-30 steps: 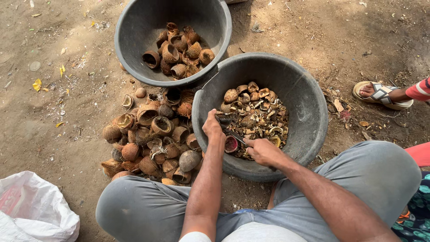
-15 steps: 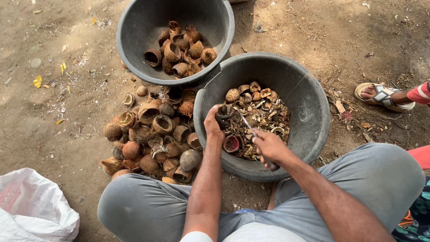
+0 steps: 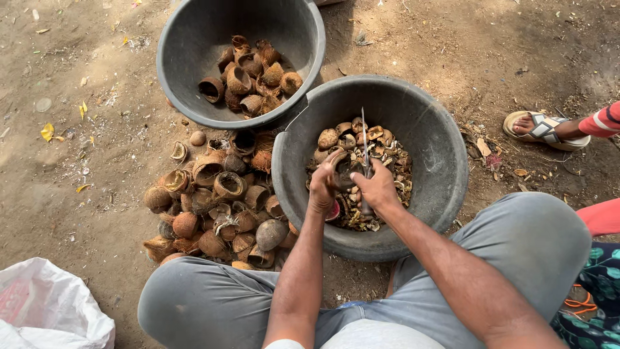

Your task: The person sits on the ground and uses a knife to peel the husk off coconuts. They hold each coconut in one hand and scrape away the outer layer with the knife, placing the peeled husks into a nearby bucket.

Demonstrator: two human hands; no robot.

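Landmark: the near tub (image 3: 445, 161), a grey round basin on the dirt ground between your knees.
Shell half: the coconut shell half (image 3: 342, 169) sits above the tub's middle, over the pile of kernel pieces (image 3: 387, 155) in the bottom.
Left hand: your left hand (image 3: 323, 184) reaches in over the tub's near rim; its fingers (image 3: 332, 161) are curled tight round the shell half, holding it from the left.
Knife: the knife (image 3: 364, 145) stands nearly upright over the tub's middle, blade pointing to the far rim, touching the shell half's right edge.
Right hand: your right hand (image 3: 378, 187) is closed round the knife's handle, just right of the left hand, the two touching.
Shell heap: a heap of empty shells (image 3: 213, 207) lies on the ground left of the near tub.
Far tub: a second tub (image 3: 187, 58) beyond the near tub's left rim holds more shells.
Other person: a sandalled foot (image 3: 539, 126) rests on the ground right of the near tub.
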